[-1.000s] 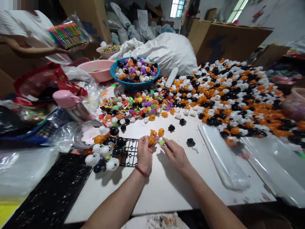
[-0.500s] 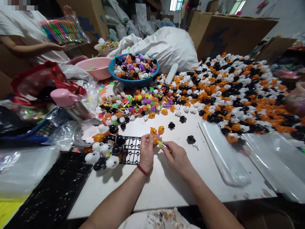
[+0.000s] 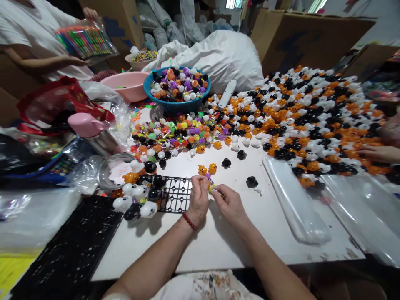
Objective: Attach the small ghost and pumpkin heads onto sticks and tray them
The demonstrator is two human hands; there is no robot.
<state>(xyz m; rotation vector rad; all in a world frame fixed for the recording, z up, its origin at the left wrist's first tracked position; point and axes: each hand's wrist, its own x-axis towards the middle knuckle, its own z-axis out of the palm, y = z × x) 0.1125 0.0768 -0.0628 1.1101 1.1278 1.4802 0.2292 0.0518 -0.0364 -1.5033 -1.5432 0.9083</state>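
1. At the centre of the frame, a little below the middle, the left hand (image 3: 198,201) and the right hand (image 3: 230,203) meet over the white table (image 3: 218,246), fingertips touching.
2. The left hand's fingers are closed on a small orange toy (image 3: 204,183), held just above the table; a red bead bracelet (image 3: 188,221) sits on that wrist.
3. The right hand's thumb and forefinger pinch a small yellow-green piece (image 3: 212,188) pressed against the orange toy (how the two join is too small to tell).
4. Just above the hands, two more orange pumpkin toys (image 3: 207,169) lie on the table, with three black toys (image 3: 240,155) scattered to their right.
5. Left of the hands lies a black grid tray (image 3: 176,193), and at its left end a cluster of white, black and orange figures (image 3: 139,196) stands.
6. At lower left, a larger black perforated tray (image 3: 68,254) runs off the frame.
7. Across the upper right spreads a big heap of orange, black and white toys (image 3: 312,116); clear plastic bags (image 3: 296,208) lie below it.
8. At upper centre sits a blue bowl (image 3: 176,106) of mixed toys, with a pink basin (image 3: 125,85) to its left.
9. In the upper left corner, another person holds a bag of coloured sticks (image 3: 84,41).
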